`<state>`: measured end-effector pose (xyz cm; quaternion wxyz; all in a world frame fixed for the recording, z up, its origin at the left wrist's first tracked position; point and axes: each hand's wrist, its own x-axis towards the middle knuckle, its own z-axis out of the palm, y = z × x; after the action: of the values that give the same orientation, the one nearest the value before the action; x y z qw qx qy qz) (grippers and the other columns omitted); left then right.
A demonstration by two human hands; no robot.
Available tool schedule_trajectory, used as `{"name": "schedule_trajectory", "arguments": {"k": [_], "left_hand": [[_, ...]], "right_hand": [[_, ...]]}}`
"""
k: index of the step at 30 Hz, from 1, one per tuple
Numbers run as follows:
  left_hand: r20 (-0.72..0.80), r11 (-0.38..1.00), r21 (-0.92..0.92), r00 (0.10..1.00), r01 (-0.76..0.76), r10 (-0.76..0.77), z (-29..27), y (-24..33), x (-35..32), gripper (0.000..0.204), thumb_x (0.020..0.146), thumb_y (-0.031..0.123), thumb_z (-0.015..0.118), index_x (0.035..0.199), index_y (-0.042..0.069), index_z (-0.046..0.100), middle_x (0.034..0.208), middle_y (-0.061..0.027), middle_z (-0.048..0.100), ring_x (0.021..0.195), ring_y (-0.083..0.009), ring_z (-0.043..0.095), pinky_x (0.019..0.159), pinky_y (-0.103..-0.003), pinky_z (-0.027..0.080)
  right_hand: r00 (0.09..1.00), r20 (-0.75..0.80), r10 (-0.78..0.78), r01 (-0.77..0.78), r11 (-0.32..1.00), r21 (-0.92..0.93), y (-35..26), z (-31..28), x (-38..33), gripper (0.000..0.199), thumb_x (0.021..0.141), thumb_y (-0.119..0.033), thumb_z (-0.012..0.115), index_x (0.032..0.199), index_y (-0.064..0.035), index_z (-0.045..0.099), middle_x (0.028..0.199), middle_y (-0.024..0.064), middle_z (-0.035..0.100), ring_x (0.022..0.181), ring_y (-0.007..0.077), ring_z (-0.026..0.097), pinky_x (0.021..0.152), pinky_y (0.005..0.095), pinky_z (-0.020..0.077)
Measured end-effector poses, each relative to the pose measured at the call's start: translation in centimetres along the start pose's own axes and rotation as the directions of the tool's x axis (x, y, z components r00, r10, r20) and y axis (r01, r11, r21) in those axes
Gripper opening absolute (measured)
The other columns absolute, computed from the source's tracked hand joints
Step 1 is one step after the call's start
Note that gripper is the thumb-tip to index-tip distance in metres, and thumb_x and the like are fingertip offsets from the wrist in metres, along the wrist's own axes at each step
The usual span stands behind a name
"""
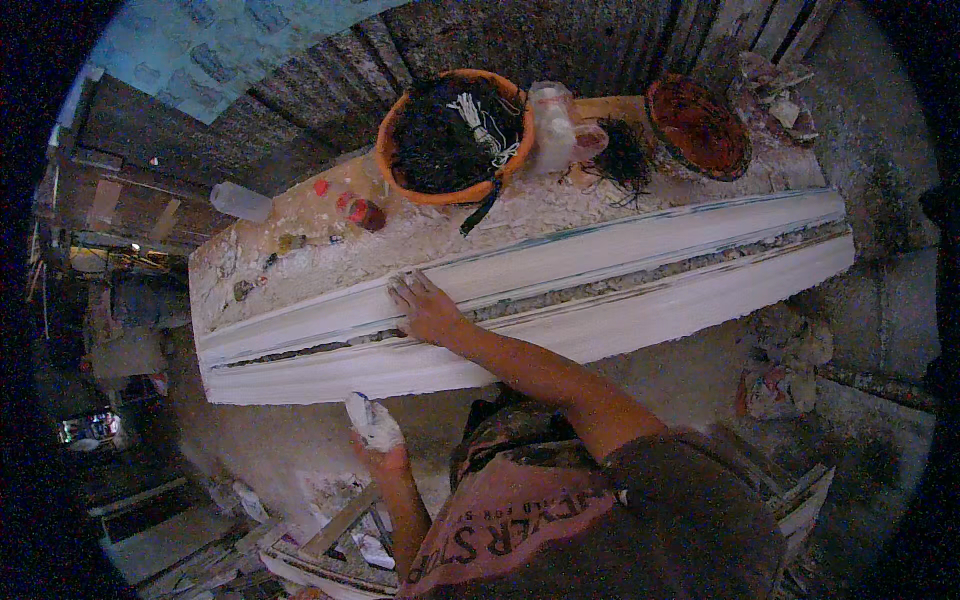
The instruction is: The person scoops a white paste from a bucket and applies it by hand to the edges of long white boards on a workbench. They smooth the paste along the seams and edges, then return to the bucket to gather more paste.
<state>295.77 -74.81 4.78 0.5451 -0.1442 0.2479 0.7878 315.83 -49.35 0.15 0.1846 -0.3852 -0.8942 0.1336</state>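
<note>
A long white plaster-like moulding lies across the table, wide in the middle and narrower at its ends. A rough, grooved strip with a grey-brown fill runs along its length. My right hand rests on its left half, fingers stretched out over the white surface and the fingertips coated white. Below the moulding's near edge, my left hand is raised, apart from it. White material covers that hand and its fingers look closed; what it holds cannot be made out.
Behind the moulding stands an orange tub with dark fibres and white cord. A clear plastic bottle, a dark fibre clump and a reddish-brown basin are to its right. Red-capped containers and a whitish container sit left.
</note>
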Motion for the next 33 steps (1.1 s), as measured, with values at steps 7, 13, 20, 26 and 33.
{"name": "schedule_trajectory", "arguments": {"k": [7,13,20,26,33], "left_hand": [[0.134,0.988,0.060,0.982,-0.143,0.134,-5.8,2.4,4.6,0.045,0.096,0.015,0.053,0.140,0.001,0.053,0.138,-0.0149,0.061,0.126,-0.0276,0.058,0.111,-0.041,0.043],[0.104,0.437,0.815,0.839,-0.380,0.535,-2.7,0.2,5.8,0.050,0.094,0.015,0.058,0.141,0.000,0.052,0.142,-0.0173,0.057,0.131,-0.0302,0.054,0.115,-0.041,0.041],[0.200,-0.078,0.980,0.944,-0.185,0.261,1.7,2.8,5.7,0.053,0.092,0.016,0.061,0.140,-0.003,0.051,0.141,-0.0181,0.057,0.130,-0.0299,0.054,0.115,-0.043,0.042],[0.189,0.956,0.214,0.952,0.199,-0.241,0.1,3.3,9.5,0.047,0.097,0.023,0.057,0.137,-0.001,0.054,0.133,-0.0183,0.061,0.120,-0.0317,0.060,0.106,-0.044,0.049],[-0.109,0.895,0.434,0.992,0.105,-0.063,7.6,-4.3,5.3,0.045,0.101,0.031,0.051,0.134,0.000,0.055,0.128,-0.0163,0.064,0.117,-0.0328,0.062,0.103,-0.044,0.051]], "right_hand": [[0.991,-0.023,0.130,-0.131,0.989,-0.065,3.7,-2.7,-4.5,0.078,0.089,-0.052,0.062,0.144,0.0012,0.047,0.151,0.0193,0.046,0.142,0.0343,0.040,0.123,0.0497,0.0212],[0.938,-0.017,0.347,-0.343,0.919,-0.194,12.0,-9.0,-15.2,0.073,0.092,-0.048,0.060,0.144,0.0009,0.047,0.152,0.0199,0.045,0.142,0.0372,0.040,0.123,0.0511,0.0212],[0.656,-0.327,0.680,-0.744,0.510,-0.433,23.4,-16.7,-25.7,0.069,0.095,-0.049,0.055,0.141,0.0028,0.051,0.149,0.0227,0.047,0.141,0.0376,0.042,0.121,0.0524,0.0231],[0.493,-0.372,0.787,-0.864,0.391,-0.317,23.7,-16.0,-25.8,0.076,0.098,-0.055,0.048,0.142,0.0069,0.049,0.148,0.0302,0.045,0.141,0.0413,0.040,0.122,0.0526,0.0195],[0.717,-0.172,0.676,-0.694,0.715,-0.085,10.8,-10.6,-15.3,0.073,0.097,-0.053,0.053,0.144,0.0023,0.047,0.148,0.0251,0.047,0.140,0.0409,0.041,0.122,0.0525,0.0213]]}}
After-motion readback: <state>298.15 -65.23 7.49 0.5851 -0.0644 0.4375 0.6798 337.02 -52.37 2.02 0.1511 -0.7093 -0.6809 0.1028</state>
